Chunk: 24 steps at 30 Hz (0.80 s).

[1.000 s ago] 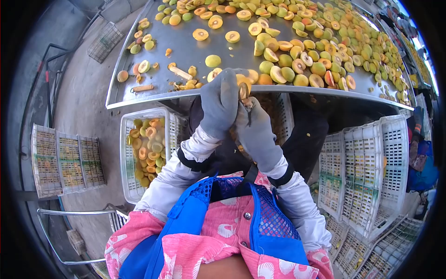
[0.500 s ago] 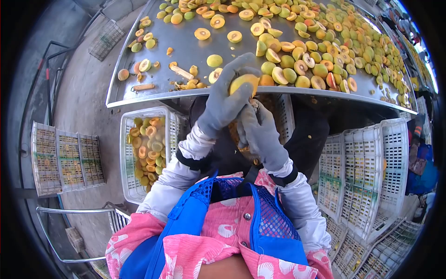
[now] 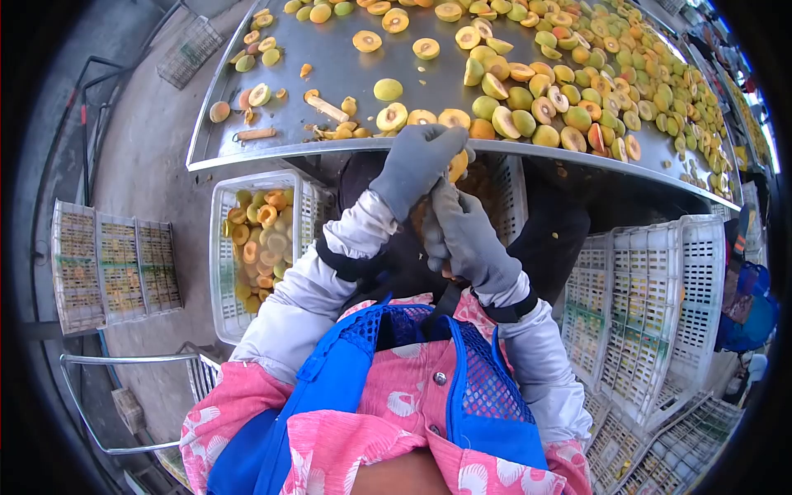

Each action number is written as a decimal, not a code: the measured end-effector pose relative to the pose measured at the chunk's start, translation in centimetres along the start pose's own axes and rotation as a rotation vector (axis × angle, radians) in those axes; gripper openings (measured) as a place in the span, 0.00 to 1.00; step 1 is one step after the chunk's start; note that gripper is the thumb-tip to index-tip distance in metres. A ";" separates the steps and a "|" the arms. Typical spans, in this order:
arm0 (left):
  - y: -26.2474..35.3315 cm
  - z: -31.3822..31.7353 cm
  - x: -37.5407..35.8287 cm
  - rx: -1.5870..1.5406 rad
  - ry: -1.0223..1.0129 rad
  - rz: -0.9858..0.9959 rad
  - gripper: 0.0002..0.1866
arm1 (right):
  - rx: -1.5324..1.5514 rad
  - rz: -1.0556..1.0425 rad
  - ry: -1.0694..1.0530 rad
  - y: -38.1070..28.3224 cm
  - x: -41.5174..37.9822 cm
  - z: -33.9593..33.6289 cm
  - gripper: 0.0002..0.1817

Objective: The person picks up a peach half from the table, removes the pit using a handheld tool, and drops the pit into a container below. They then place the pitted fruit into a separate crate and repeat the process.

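Observation:
My left hand (image 3: 419, 171), in a grey glove, is closed around a yellow peach half (image 3: 458, 165) just off the table's near edge. Most of that fruit is hidden behind the fingers. Directly below it, my gloved right hand (image 3: 472, 235) is closed, its thumb and fingertips up against the peach half. Whatever those fingers grip is hidden from view. Closest to both hands on the metal table (image 3: 289, 107) lie cut peach halves, among them one with its cut face up (image 3: 392, 116).
Many peach halves (image 3: 569, 99) spread across the table. Two wooden-handled tools, one pale (image 3: 327, 108) and one brown (image 3: 254, 134), lie at its left. A white crate (image 3: 221, 272) of pitted halves stands below left. Stacked crates (image 3: 635, 313) stand right; a metal-framed chair (image 3: 82, 404) sits left.
My left hand has lowered and turned, its back now covering more of the peach half. The right hand stays close beneath it. The view has shifted slightly.

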<state>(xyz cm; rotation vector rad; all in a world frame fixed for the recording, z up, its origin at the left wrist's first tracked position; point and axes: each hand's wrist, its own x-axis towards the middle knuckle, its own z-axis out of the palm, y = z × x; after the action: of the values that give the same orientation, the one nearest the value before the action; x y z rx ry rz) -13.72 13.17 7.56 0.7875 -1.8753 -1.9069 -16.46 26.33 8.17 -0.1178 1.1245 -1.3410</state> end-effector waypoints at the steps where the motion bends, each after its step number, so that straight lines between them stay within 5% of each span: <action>1: 0.2 0.1 0.3 -0.038 -0.021 -0.052 0.18 | 0.008 -0.013 0.050 -0.2 0.1 0.2 0.25; 2: 0.1 0.2 0.1 -0.038 -0.017 -0.056 0.18 | 0.008 -0.009 0.048 -0.2 0.1 -0.1 0.25; 4: -0.3 0.6 -0.1 0.105 0.063 0.215 0.18 | 0.277 0.112 -0.278 -0.6 -0.1 -1.4 0.25; 8: -0.6 0.2 0.3 -0.431 -0.330 0.005 0.22 | 0.394 0.051 -0.493 0.1 0.0 -2.0 0.25; 12: -2.2 0.4 0.6 -0.542 -0.306 -0.002 0.20 | 0.411 0.077 -0.485 0.5 1.0 -2.6 0.25; 14: -3.0 0.5 0.7 -0.564 -0.047 -0.158 0.20 | 0.443 0.087 -0.447 0.9 1.6 -2.8 0.25; 17: -3.9 -0.4 -1.0 -0.543 0.165 -0.117 0.22 | 0.349 0.130 -0.408 2.1 2.0 -1.7 0.26; 24: -5.3 -5.6 -6.9 -0.471 0.400 -0.264 0.25 | 0.176 0.254 -0.441 5.5 2.7 1.9 0.28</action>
<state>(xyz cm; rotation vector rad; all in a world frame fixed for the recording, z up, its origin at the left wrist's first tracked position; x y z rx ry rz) -4.27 13.25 3.47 1.1830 -1.0735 -2.0370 -11.77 24.84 4.10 -0.1292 0.6244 -1.1103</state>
